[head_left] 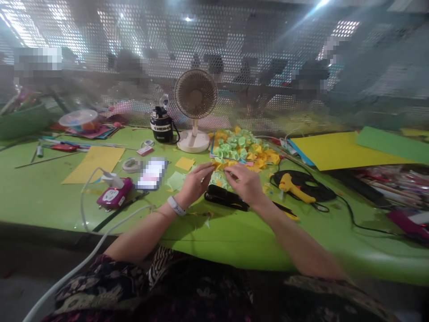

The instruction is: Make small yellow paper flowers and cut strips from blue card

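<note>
My left hand point(196, 184), with a white band on its wrist, is closed in a pinch on a small yellow-orange folded paper point(216, 165). From the other side my right hand point(246, 183) pinches at the same paper; its fingertips partly hide it. Just beyond the hands lies a heap of green and yellow folded paper pieces point(239, 145). Below them a black stapler point(226, 197) rests on the green table point(214, 243), its right end close under my right hand. Left of my left hand are a pale green paper sheet point(176, 180) and a small yellow square point(184, 163).
A fan point(196, 96) and a dark bottle point(161, 125) stand at the back. Rightward lie a yellow glue gun point(296, 188) and yellow-handled cutters point(286, 211). On the left are a phone point(152, 173), a tape roll point(130, 165) and a purple power socket point(114, 194) with a trailing white cable.
</note>
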Tool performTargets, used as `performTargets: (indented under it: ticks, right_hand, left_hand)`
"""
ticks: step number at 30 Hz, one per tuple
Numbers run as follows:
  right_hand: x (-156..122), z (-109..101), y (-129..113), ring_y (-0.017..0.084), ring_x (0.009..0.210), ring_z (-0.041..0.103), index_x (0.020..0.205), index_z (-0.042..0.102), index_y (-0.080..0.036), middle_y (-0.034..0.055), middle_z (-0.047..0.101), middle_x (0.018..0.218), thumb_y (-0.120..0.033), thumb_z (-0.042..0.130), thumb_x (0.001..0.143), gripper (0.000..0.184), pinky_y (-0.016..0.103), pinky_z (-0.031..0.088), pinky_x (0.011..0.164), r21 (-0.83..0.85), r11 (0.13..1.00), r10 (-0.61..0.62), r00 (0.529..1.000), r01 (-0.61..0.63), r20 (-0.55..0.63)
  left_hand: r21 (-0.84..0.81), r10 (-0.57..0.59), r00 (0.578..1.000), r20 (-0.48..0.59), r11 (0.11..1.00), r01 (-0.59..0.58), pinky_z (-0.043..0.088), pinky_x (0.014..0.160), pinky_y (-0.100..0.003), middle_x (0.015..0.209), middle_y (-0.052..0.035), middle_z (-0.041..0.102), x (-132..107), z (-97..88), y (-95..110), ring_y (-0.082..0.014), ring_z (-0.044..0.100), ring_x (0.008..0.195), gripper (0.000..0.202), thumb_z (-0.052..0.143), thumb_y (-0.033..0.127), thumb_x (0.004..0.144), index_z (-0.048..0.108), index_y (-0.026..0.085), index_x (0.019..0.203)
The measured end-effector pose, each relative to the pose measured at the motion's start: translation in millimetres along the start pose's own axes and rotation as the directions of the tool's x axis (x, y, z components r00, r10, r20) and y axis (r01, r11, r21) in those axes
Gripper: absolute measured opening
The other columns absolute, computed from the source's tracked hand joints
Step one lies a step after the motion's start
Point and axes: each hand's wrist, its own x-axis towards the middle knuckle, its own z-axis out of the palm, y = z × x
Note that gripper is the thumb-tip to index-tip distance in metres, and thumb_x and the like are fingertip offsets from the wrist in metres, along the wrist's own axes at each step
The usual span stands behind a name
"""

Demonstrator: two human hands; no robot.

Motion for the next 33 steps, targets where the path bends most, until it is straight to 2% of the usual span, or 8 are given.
performTargets:
  ticks: [5, 9, 13, 17, 21, 24, 29, 33]
  right_hand:
    - [1, 1, 1, 0.021, 0.083, 0.071, 0.092, 0.07, -0.023, 0.0093, 0.076, 0.094, -0.03, 0.05, 0.093, 0.021, 0.033, 0.054, 0.075, -0.01, 1.0, -0.007, 1.0, 0.006, -0.002]
    - [4, -5, 0, 0.017, 0.063, 0.066, 0.098, 0.063, -0.021, 0.0058, 0.073, 0.085, -0.037, 0.057, 0.087, 0.02, 0.031, 0.054, 0.063, 0.16, 0.972, 0.186, 0.978, -0.17, -0.093]
    - [7, -6, 2, 0.017, 0.061, 0.066, 0.105, 0.061, -0.02, 0.0055, 0.073, 0.086, -0.045, 0.061, 0.084, 0.033, 0.03, 0.052, 0.057, 0.299, 0.904, 0.313, 0.95, -0.305, 0.024]
    - [8, -1, 3, 0.017, 0.059, 0.063, 0.086, 0.064, -0.021, 0.003, 0.07, 0.072, -0.043, 0.056, 0.085, 0.023, 0.03, 0.051, 0.059, 0.325, 0.896, 0.289, 0.953, -0.304, 0.094]
    - [7, 1, 2, 0.017, 0.058, 0.062, 0.084, 0.065, -0.021, 0.0024, 0.069, 0.068, -0.042, 0.057, 0.084, 0.023, 0.031, 0.05, 0.059, 0.338, 0.891, 0.299, 0.952, -0.304, 0.068]
    - [7, 1, 2, 0.018, 0.059, 0.063, 0.085, 0.067, -0.021, 0.0029, 0.07, 0.069, -0.042, 0.058, 0.085, 0.023, 0.03, 0.051, 0.059, 0.335, 0.893, 0.293, 0.953, -0.302, 0.079]
    - [6, 6, 4, 0.018, 0.062, 0.064, 0.083, 0.068, -0.022, 0.0033, 0.072, 0.073, -0.04, 0.059, 0.085, 0.021, 0.032, 0.054, 0.064, 0.325, 0.904, 0.271, 0.96, -0.279, 0.07]
    - [4, 9, 7, 0.019, 0.067, 0.066, 0.083, 0.068, -0.023, 0.0045, 0.073, 0.077, -0.04, 0.059, 0.084, 0.019, 0.034, 0.055, 0.069, 0.291, 0.924, 0.246, 0.969, -0.246, 0.038]
  left_hand:
    - [-0.05, -0.029, 0.999, -0.031, 0.998, 0.028, 0.059, 0.096, -0.038, 0.118, -0.0135, 0.074, 0, 2.9, -4, -0.0205, 0.072, 0.108, 0.023, 0.053, 0.017, 0.097, 0.074, 0.018, 0.109]
    - [-0.062, -0.04, 0.998, -0.058, 0.997, 0.036, 0.061, 0.093, -0.036, 0.114, -0.0132, 0.076, 2, 2.0, -5, -0.0195, 0.074, 0.104, 0.022, 0.055, 0.017, 0.096, 0.075, 0.018, 0.107]
    - [-0.086, -0.065, 0.997, -0.028, 0.994, 0.063, 0.061, 0.093, -0.037, 0.114, -0.013, 0.076, 2, 0.7, -4, -0.0201, 0.074, 0.103, 0.023, 0.056, 0.017, 0.094, 0.076, 0.019, 0.106]
    - [-0.187, -0.155, 0.988, -0.003, 0.971, 0.152, 0.061, 0.092, -0.037, 0.113, -0.0146, 0.076, 1, 0.8, -1, -0.0224, 0.073, 0.105, 0.02, 0.062, 0.022, 0.091, 0.077, 0.018, 0.104]
    - [-0.4, -0.401, 0.915, 0.046, 0.832, 0.385, 0.065, 0.079, -0.034, 0.112, -0.0147, 0.075, 3, -3.1, 4, -0.0226, 0.074, 0.098, 0.025, 0.068, 0.037, 0.088, 0.077, 0.016, 0.098]
    - [-0.528, -0.528, 0.846, 0.071, 0.7, 0.481, 0.065, 0.077, -0.034, 0.108, -0.012, 0.076, 7, -7.5, 5, -0.0205, 0.074, 0.094, 0.031, 0.07, 0.044, 0.085, 0.073, 0.016, 0.098]
    - [-0.521, -0.657, 0.739, 0.15, 0.582, 0.624, 0.063, 0.066, -0.028, 0.099, -0.009, 0.075, 11, -7.5, 0, -0.0193, 0.075, 0.088, 0.039, 0.077, 0.042, 0.077, 0.067, 0.015, 0.104]
    - [-0.492, -0.69, 0.673, 0.266, 0.503, 0.71, 0.059, 0.059, -0.023, 0.082, -0.0071, 0.074, 11, -4.6, -2, -0.0191, 0.075, 0.079, 0.034, 0.079, 0.042, 0.075, 0.07, 0.014, 0.09]
